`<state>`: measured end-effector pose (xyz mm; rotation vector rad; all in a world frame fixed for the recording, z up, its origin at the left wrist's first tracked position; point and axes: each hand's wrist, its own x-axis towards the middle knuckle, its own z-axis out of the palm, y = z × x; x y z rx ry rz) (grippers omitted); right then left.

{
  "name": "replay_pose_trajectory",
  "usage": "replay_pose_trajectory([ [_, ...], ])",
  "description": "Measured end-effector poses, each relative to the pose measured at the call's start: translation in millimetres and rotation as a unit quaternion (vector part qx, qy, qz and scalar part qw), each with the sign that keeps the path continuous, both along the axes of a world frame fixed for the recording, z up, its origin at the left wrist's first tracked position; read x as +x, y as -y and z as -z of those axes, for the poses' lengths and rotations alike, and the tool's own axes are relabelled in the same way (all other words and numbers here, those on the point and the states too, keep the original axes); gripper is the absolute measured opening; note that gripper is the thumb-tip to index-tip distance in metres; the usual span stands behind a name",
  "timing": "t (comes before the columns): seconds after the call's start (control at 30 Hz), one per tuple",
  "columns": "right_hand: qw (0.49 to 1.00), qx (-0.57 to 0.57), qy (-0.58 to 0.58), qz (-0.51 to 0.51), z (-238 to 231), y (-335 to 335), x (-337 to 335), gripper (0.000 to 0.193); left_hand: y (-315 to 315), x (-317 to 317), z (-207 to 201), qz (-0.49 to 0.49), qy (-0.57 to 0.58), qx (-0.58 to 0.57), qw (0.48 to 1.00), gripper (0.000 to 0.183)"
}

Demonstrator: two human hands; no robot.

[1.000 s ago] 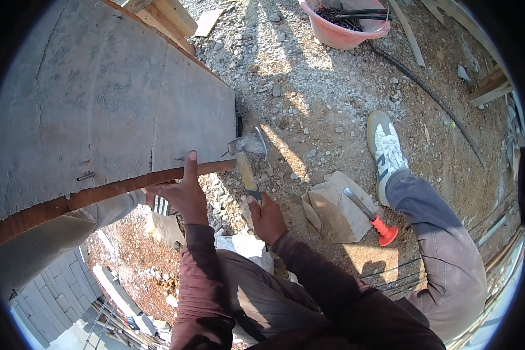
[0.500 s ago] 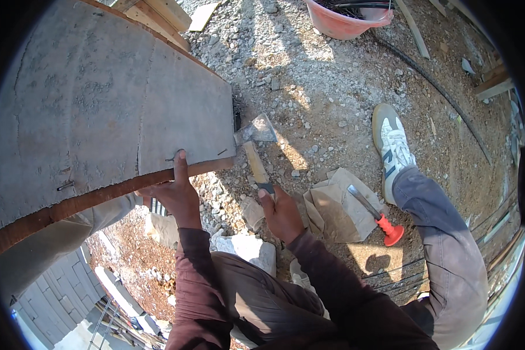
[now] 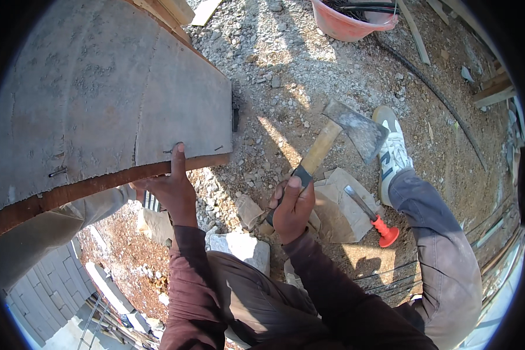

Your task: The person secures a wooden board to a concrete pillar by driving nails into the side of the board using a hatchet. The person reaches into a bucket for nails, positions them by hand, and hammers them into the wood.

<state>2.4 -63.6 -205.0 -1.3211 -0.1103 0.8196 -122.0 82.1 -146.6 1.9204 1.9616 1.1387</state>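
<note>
My left hand (image 3: 178, 189) grips the near edge of a large grey board (image 3: 105, 99), thumb on top beside a bent nail (image 3: 169, 151) and fingers tucked below the brown edge. In my right hand (image 3: 294, 207) is a hatchet (image 3: 356, 129) with a wooden handle and dark grip. Its broad grey blade points up and to the right, apart from the board. More nails stick out of the board, one near its right corner (image 3: 219, 148) and one at the left (image 3: 58, 172).
A chisel (image 3: 372, 217) with a red hand guard lies on crumpled brown paper (image 3: 332, 201) to the right. Beyond are a pink tub (image 3: 356, 23) and a black hose (image 3: 431, 87). A pale stone block (image 3: 242, 251) lies near my leg, and my shoe (image 3: 394, 149) is beside the hatchet blade.
The hatchet has swung up and right, away from the board's corner, and its blade now shows broadside. My left hand keeps its hold on the board edge.
</note>
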Motion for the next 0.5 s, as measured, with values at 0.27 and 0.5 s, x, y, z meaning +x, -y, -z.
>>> replay_pose_trajectory([
  [0.27,0.933,-0.135,0.23,-0.243,11.4,-1.7,-3.4,0.032,-0.2,-1.3,4.7,-0.002,0.051,0.028,0.998,0.051],
  [0.5,0.864,-0.098,0.303,-0.391,8.9,-7.2,-7.8,0.029,-3.3,-21.7,17.5,0.061,-0.192,-0.019,0.979,0.055],
])
